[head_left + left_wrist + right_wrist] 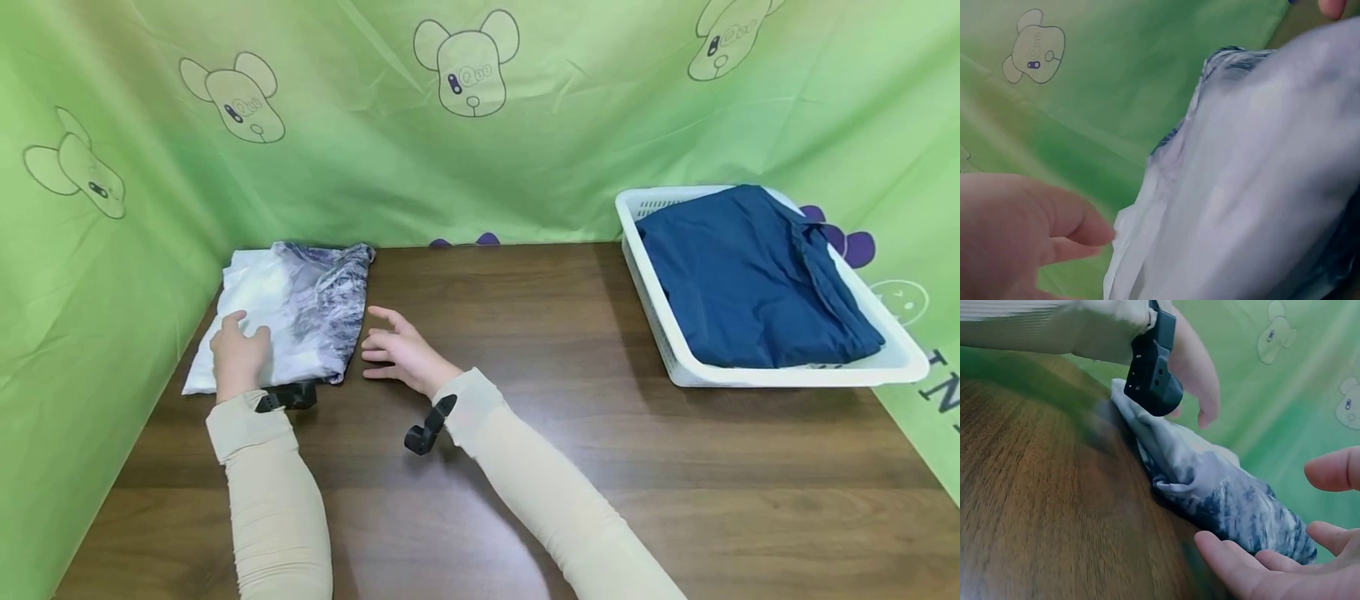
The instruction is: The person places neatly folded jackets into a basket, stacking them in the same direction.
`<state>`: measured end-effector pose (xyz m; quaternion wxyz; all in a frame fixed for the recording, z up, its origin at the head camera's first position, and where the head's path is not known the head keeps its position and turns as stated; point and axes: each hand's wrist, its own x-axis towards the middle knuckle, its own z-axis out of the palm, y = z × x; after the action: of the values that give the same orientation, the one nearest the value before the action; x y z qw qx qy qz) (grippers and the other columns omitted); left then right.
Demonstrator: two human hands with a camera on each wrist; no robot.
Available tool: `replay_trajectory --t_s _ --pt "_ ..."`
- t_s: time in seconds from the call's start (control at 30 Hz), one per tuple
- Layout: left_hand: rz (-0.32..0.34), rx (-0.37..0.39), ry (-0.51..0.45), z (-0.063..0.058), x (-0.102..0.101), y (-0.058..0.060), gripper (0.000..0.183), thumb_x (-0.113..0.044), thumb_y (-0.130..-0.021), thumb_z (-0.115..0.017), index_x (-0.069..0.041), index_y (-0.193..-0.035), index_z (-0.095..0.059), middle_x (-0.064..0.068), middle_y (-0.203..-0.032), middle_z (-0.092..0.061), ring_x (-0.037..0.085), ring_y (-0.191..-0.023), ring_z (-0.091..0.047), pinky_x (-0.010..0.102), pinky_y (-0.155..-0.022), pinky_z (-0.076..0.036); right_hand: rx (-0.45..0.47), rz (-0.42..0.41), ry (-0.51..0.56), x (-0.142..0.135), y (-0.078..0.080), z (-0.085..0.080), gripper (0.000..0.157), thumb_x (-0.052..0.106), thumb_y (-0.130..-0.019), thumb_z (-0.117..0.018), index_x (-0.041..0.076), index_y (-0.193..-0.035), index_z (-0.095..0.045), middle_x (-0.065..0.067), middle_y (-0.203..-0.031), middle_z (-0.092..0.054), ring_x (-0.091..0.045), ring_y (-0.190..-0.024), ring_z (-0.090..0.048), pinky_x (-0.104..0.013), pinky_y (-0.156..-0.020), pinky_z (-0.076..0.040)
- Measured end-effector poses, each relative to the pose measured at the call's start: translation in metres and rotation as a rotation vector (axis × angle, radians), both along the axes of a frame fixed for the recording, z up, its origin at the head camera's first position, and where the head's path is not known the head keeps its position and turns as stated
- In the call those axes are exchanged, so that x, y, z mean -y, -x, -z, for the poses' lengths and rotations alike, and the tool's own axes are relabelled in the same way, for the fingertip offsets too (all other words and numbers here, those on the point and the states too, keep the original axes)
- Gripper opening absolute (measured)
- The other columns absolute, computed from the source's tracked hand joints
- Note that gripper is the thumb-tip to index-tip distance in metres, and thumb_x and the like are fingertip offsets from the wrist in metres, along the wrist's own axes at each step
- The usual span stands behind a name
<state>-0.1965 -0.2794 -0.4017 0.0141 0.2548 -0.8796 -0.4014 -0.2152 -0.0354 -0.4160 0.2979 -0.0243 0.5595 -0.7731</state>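
A folded garment [318, 292], white on its left and patterned grey-blue on its right, lies flat at the back left of the table. My left hand [238, 357] is over its white part with the fingers loosely bent and nothing in them. In the left wrist view, those fingertips are right at the edge of the white cloth [1229, 175]. Just right of the patterned edge, my right hand [407, 354] has its fingers spread and holds nothing. The right wrist view shows the thumb and fingers apart beside the patterned cloth [1241, 500].
A white plastic basket [678, 354] stands at the back right, holding a folded dark blue garment [750, 283]. Green printed fabric [525, 175] hangs behind and along both sides of the brown wooden table [525, 333]. Each wrist carries a small black camera [425, 433].
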Motion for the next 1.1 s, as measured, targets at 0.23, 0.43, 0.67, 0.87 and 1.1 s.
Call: replay_trajectory --t_s 0.23,0.43,0.67,0.87,1.1 --pt "0.120 0.177 0.136 0.002 -0.004 -0.001 0.072 -0.031 -0.098 -0.038 -0.004 -0.161 -0.016 0.042 -0.154 -0.021 0.063 -0.137 -0.024 0.074 -0.104 -0.024 -0.022 -0.016 -0.006 0.010 0.001 0.001 0.072 0.002 -0.092 -0.053 0.017 -0.159 -0.032 -0.022 -0.151 -0.040 -0.035 -0.119 -0.055 -0.054 -0.100 -0.050" --pt "0.085 0.186 0.113 -0.002 -0.005 -0.004 0.072 -0.031 -0.098 -0.037 -0.001 -0.160 -0.016 0.037 -0.156 -0.025 0.063 -0.136 -0.027 0.073 -0.104 -0.025 -0.019 -0.002 -0.035 0.009 0.003 0.004 0.071 0.002 -0.092 -0.056 0.018 -0.157 -0.034 -0.021 -0.147 -0.043 -0.038 -0.121 -0.055 -0.053 -0.099 -0.051" --pt "0.116 0.182 0.103 -0.013 -0.006 -0.006 0.072 -0.031 -0.100 -0.034 0.008 -0.157 -0.014 0.036 -0.158 -0.020 0.059 -0.142 -0.023 0.078 -0.107 -0.018 -0.062 0.054 -0.113 -0.001 0.008 0.006 0.068 0.000 -0.091 -0.054 0.012 -0.155 -0.036 -0.014 -0.123 -0.053 -0.022 -0.087 -0.056 -0.038 -0.079 -0.056" --pt "0.248 0.166 0.140 -0.018 -0.004 -0.005 0.060 -0.027 -0.099 -0.031 0.018 -0.137 -0.045 0.042 -0.143 -0.040 0.057 -0.131 -0.040 0.061 -0.108 -0.035 -0.098 0.066 -0.193 -0.015 0.010 0.003 0.064 -0.001 -0.092 -0.054 0.008 -0.153 -0.037 -0.009 -0.108 -0.055 -0.016 -0.070 -0.051 -0.029 -0.065 -0.053" --pt "0.258 0.147 0.150 -0.011 -0.005 -0.004 0.046 -0.028 -0.099 -0.036 0.010 -0.090 -0.060 0.036 -0.110 -0.058 0.047 -0.097 -0.054 0.055 -0.085 -0.046 -0.162 0.033 -0.268 -0.020 0.010 0.008 0.069 0.000 -0.093 -0.066 0.007 -0.154 -0.036 -0.031 -0.134 -0.055 -0.021 -0.078 -0.063 -0.035 -0.071 -0.059"
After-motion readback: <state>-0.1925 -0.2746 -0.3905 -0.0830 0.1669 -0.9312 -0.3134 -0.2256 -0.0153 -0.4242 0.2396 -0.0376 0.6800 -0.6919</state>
